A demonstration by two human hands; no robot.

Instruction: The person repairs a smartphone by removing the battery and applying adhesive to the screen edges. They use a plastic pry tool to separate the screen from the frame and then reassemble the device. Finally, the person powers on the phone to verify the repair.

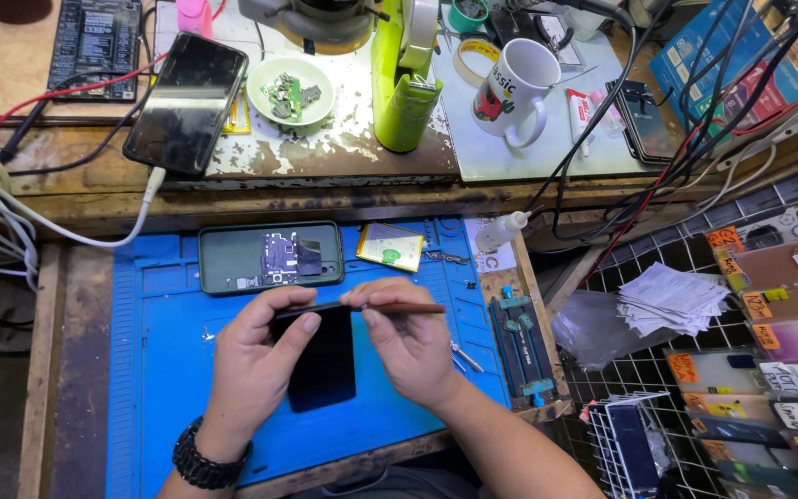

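The left hand (256, 360) clamps a black glass phone panel (323, 365) over the blue silicone bench mat (168, 370); the right hand (413, 342), pinching a thin dark pry tool (371, 308) at its top edge, could crack it by levering hard.

— What's lying on the near bench (76, 370)?
— A blue mat (168, 370) is covering it, carrying a green phone case (233, 263), a yellow card (391, 247) and a clamp (519, 342) at right.
— And the far shelf (344, 166)?
— A black phone (187, 102), bowl (290, 91) and mug (514, 88) are sitting there.
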